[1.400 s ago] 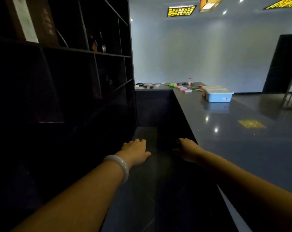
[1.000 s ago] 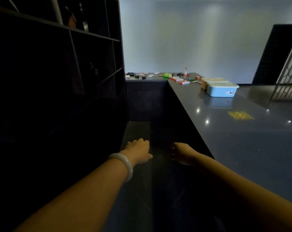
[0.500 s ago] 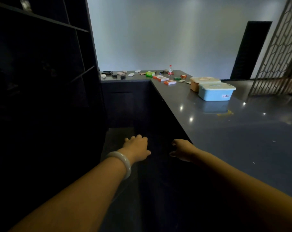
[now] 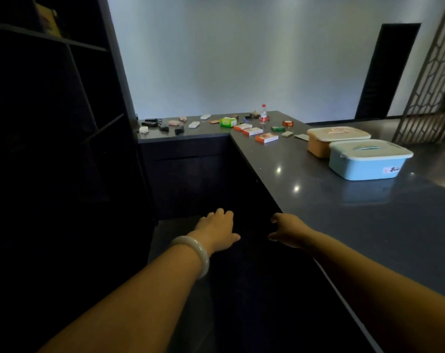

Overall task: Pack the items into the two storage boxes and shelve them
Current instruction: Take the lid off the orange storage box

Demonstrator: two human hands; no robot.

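Neither hand holds anything. The left hand (image 4: 217,229), a pale bangle (image 4: 194,253) on its wrist, reaches forward with fingers relaxed and spread. The right hand (image 4: 287,229) hangs just beside the near edge of the dark L-shaped counter (image 4: 369,225) with fingers loosely curled around nothing.

Well ahead on the counter stand the two storage boxes, the blue storage box (image 4: 367,159) in front and the orange storage box (image 4: 331,140) touching or just behind it, both with lids on. Farther along, around the counter's corner, the loose items lie scattered: three orange-and-white cartons (image 4: 253,133), a green tissue pack (image 4: 227,122), a small bottle with a red cap (image 4: 263,114), a roll of tape (image 4: 288,123), dark chargers and cables (image 4: 162,126). The dark shelving unit (image 4: 63,110) rises on the left.

By my reading the task has barely begun: nothing looks packed, the lids must come off, and the boxes are not yet shelved.
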